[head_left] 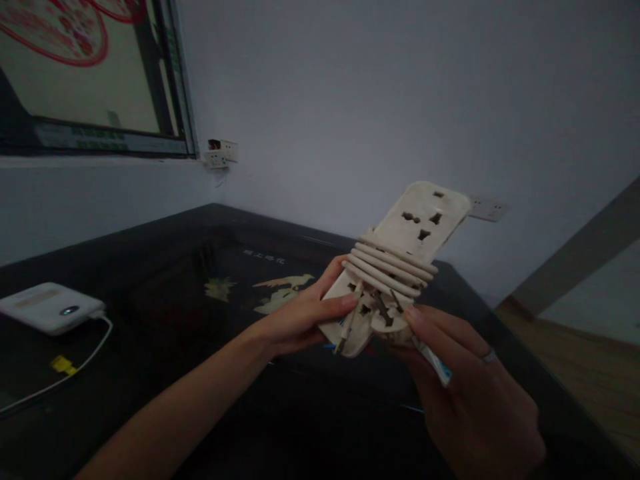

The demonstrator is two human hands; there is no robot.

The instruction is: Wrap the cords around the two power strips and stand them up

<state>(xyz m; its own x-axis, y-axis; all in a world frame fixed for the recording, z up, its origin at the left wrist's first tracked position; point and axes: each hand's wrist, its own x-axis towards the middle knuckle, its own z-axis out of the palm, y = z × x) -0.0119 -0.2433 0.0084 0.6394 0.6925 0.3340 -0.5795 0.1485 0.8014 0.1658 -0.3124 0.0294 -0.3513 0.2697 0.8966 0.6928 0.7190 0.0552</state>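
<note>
Held up over the table is a white power strip (423,213), tilted, with several turns of its white cord (390,268) wound around its middle. My left hand (310,307) grips the strip's lower left side, its thumb across the front. Beside that thumb, a cord end (344,333) shows loose wires, one of them blue. At the lower right of the strip is a round white plug (387,325) with dark metal prongs. My right hand (465,373) is closed at the plug's edge. A slim white-and-blue item (434,363), its kind unclear, lies along those fingers.
A dark glossy table (165,267) with a printed flower design stretches below. On its left is a white box-shaped device (53,307) with a white cable (100,347) and a yellow tag (63,365). Wall sockets (223,153) and a window (95,80) are behind.
</note>
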